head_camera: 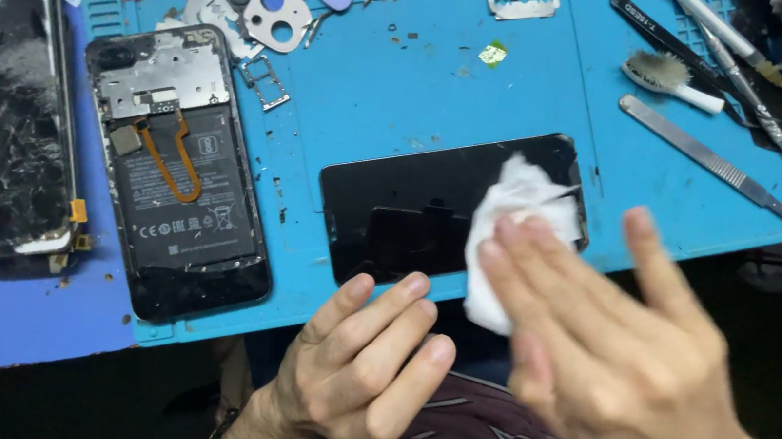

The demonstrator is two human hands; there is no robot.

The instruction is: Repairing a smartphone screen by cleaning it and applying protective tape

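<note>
White tissue (509, 213), crumpled into a wad, sits under the fingertips of the right hand (611, 353), pressed onto the right end of a black glass phone screen (431, 214) that lies flat on the blue silicone work mat (397, 83) near the table's front edge. The screen is not clamped; only the left hand (365, 364) steadies it, fingers curled loosely with the tips resting at the screen's near edge, holding nothing.

Risk, as I judge it: a hard push could slide the panel toward the mat's front edge and off the table, since it lies so close to that edge. Tiny screws and metal scraps are scattered on the mat just beyond the screen; grit caught under the wad could scratch the glass. The opened phone body (180, 176) with its exposed battery and orange flex cable lies just left, and a shattered screen (0, 116) beyond it.

Right hand pose: palm down, fingers extended and nearly flat, thumb raised apart, blurred. Wrist comes in from the lower right.
</note>
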